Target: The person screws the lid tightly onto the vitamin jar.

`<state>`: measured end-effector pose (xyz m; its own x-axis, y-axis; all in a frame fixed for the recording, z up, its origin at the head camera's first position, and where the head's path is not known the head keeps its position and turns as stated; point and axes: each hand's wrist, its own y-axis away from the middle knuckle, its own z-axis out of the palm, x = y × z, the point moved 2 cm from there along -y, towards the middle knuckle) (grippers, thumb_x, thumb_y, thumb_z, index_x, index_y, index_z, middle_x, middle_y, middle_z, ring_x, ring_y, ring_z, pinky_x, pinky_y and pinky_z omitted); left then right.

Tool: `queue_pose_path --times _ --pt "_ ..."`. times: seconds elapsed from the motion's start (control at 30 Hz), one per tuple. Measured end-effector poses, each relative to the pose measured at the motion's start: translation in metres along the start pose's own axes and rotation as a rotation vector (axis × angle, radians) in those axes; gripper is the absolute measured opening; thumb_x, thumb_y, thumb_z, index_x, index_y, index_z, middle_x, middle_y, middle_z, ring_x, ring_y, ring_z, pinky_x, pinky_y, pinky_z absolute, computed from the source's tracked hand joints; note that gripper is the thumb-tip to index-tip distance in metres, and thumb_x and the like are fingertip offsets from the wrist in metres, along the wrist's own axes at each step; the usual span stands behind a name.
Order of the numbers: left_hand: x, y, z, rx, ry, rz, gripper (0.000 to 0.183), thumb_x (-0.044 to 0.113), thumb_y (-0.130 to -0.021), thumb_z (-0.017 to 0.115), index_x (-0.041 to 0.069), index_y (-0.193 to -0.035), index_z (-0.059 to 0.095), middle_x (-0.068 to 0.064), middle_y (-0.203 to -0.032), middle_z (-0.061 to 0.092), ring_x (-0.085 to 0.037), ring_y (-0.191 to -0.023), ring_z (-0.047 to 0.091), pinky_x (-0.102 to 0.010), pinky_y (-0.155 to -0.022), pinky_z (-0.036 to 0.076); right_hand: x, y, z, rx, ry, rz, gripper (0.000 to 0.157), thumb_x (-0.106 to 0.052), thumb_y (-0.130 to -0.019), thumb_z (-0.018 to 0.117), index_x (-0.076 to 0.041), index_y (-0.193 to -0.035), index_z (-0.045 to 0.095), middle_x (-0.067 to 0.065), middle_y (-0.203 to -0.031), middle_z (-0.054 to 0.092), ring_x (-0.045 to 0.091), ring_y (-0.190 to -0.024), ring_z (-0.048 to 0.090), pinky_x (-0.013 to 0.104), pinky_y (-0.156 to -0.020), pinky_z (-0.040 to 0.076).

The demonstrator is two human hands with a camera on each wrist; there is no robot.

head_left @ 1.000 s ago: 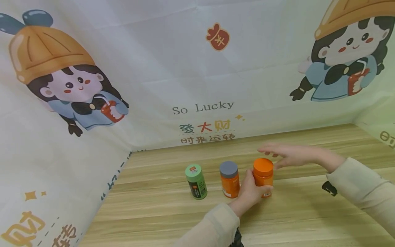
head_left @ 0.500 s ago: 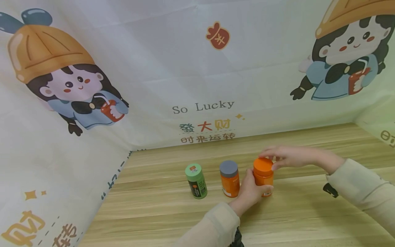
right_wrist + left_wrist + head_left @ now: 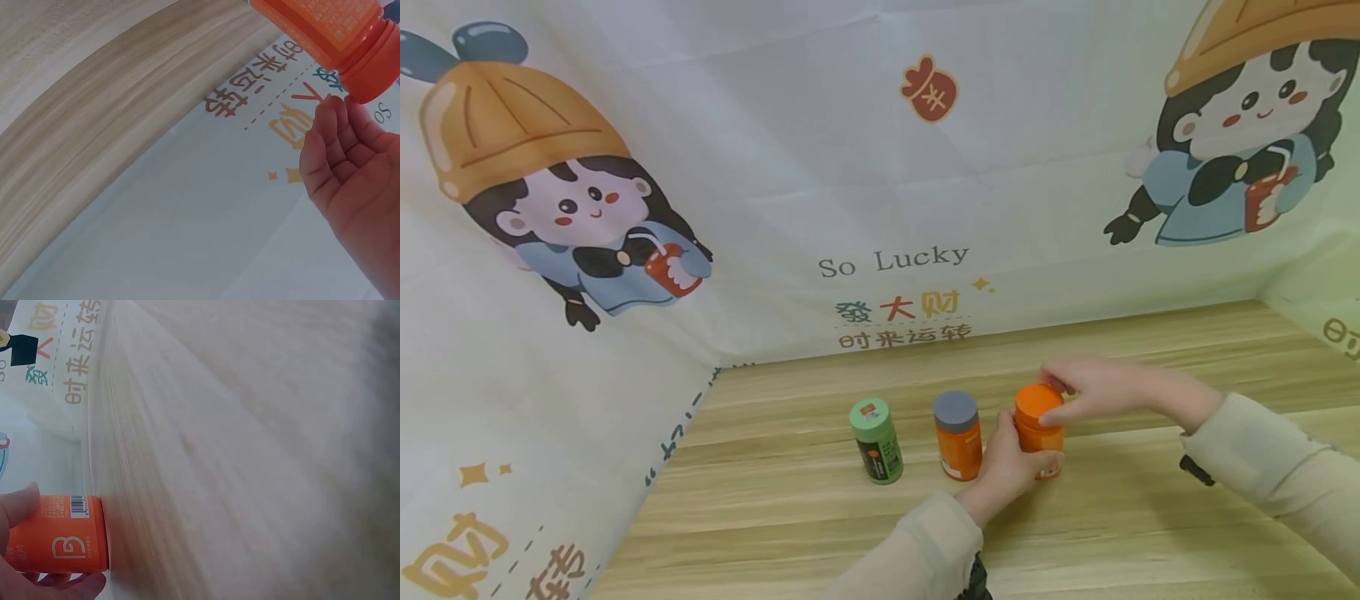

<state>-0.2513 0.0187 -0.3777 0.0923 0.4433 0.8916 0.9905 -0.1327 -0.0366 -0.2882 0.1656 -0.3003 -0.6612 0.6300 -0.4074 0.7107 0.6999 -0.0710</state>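
Observation:
An orange bottle (image 3: pixel 1040 440) with an orange lid (image 3: pixel 1034 403) stands upright on the wooden table. My left hand (image 3: pixel 1003 468) grips its body from the near left side, with the thumb across the front; the left wrist view shows the printed label and barcode on the bottle (image 3: pixel 62 534). Around the lid's right side, my right hand (image 3: pixel 1101 390) pinches with thumb in front and fingers behind. In the right wrist view, its curled fingers meet the edge of the lid (image 3: pixel 375 70). Just left of my left hand is a second orange bottle (image 3: pixel 959 450) with a grey lid.
A green bottle (image 3: pixel 877 446) with a light green lid stands farther left. The wooden table (image 3: pixel 760 500) ends at a white printed cloth (image 3: pixel 775 208) that rises behind and along both sides.
My right hand has come down and closed onto the lid, its thumb now across the lid's front. My left hand and the bottles have stayed in place.

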Motion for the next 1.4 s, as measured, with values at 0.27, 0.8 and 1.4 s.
queue_pose_path --times 0.27,0.8,1.4 --pt "0.0 0.001 0.0 0.005 -0.009 0.016 0.052 0.013 -0.071 0.078 0.009 -0.111 0.044 0.0 -0.102 0.056 -0.017 -0.096 0.055 -0.033 -0.091 0.044 -0.001 -0.002 0.005 0.035 0.135 0.052 0.039 -0.048 -0.08 0.063 -0.014 -0.076 0.044 -0.008 -0.063 0.037 0.005 -0.056 0.036 0.019 -0.052 0.028" --pt "0.0 0.001 0.001 -0.005 -0.002 -0.003 0.054 0.016 -0.073 0.077 0.009 -0.115 0.044 -0.001 -0.105 0.056 -0.019 -0.099 0.055 -0.038 -0.093 0.043 -0.008 0.009 -0.012 -0.117 -0.059 -0.054 0.064 -0.016 -0.085 0.063 0.006 -0.137 0.032 0.025 -0.132 0.046 0.039 -0.115 0.048 0.054 -0.094 0.039" --pt "-0.001 -0.001 0.001 0.002 -0.03 -0.005 0.053 0.017 -0.072 0.078 0.009 -0.113 0.044 -0.001 -0.101 0.055 -0.018 -0.094 0.055 -0.036 -0.09 0.044 -0.012 0.003 -0.008 -0.043 0.081 -0.214 0.046 -0.018 -0.085 0.063 0.006 -0.122 0.051 0.018 -0.119 0.057 0.029 -0.101 0.058 0.045 -0.087 0.047"
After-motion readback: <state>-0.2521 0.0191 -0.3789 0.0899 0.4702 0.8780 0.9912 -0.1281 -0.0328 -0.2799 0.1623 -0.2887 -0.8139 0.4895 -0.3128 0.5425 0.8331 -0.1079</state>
